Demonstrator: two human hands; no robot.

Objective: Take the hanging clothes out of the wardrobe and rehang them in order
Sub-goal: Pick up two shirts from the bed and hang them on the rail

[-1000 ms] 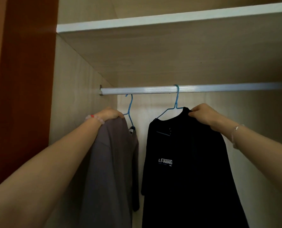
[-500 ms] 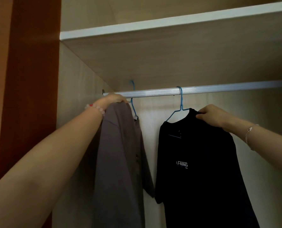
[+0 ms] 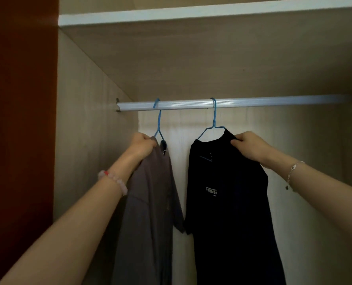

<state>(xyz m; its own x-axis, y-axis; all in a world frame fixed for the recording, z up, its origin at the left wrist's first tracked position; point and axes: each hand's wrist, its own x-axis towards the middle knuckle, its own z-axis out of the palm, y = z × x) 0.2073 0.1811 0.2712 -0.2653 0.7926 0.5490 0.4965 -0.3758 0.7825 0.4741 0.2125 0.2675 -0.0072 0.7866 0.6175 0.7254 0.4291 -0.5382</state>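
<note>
Since a second ago the blue wire hanger (image 3: pixel 159 122) carrying the grey short-sleeved shirt (image 3: pixel 148 202) has gone from hanging free below the rail to being hooked over the silver metal rail (image 3: pixel 263 102), near its left end. The left grip (image 3: pixel 143 144) has come down with it and now sits below the rail. The black T-shirt with a small white chest logo (image 3: pixel 228 202) has stayed hung on its own blue wire hanger (image 3: pixel 214 118).

Inside the pale wood wardrobe (image 3: pixel 92 140) both garments hang from that rail, the grey one to the left and the black one to the right. Their hooks are well apart, while a grey sleeve hem nearly meets the black shirt lower down. A white-edged shelf (image 3: pixel 191 12) spans the wardrobe above the rail, and a red-brown panel (image 3: pixel 21 120) stands at the far left.

The left grip is curled in a fist round the top shoulder of the grey shirt, just beside the lower arm of its hanger. The shirt falls straight down from the fist. The right grip (image 3: pixel 248 146) pinches the right shoulder of the black T-shirt beside the collar, thumb in front, with the cloth hanging below and to the left of it.

A pink beaded bracelet (image 3: pixel 114 181) circles the left wrist and a thin silver chain bracelet (image 3: pixel 293 171) the right.
</note>
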